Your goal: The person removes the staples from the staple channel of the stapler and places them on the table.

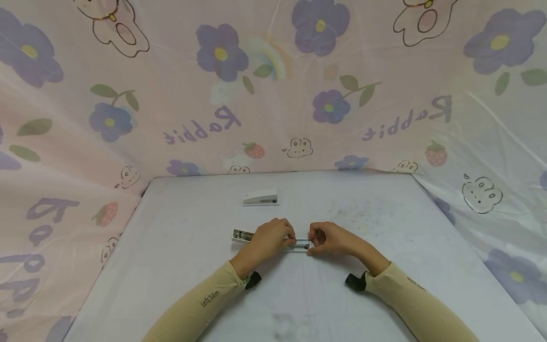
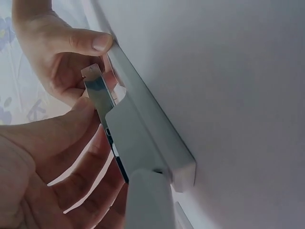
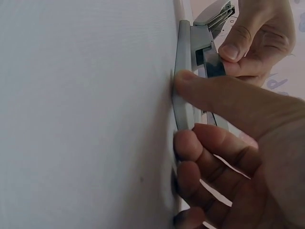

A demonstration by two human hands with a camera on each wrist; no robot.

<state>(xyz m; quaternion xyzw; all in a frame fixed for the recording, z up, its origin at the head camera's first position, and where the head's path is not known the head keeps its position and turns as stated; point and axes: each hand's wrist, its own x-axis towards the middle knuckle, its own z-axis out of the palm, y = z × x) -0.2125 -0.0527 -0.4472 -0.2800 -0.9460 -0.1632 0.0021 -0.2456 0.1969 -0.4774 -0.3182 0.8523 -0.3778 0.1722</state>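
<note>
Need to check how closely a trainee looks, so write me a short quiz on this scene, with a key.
1. True or false: the held stapler has its cover swung open.
2. In the head view, where does the second stapler stand?
A) Nearer the person than the held one
B) Farther from the person than the held one
C) On top of the held one
3. Fill in: in the right wrist view, the thumb on the white base belongs to the ____ hand.

Key: 1. True. 2. B. 3. Right: it is the right hand.
</note>
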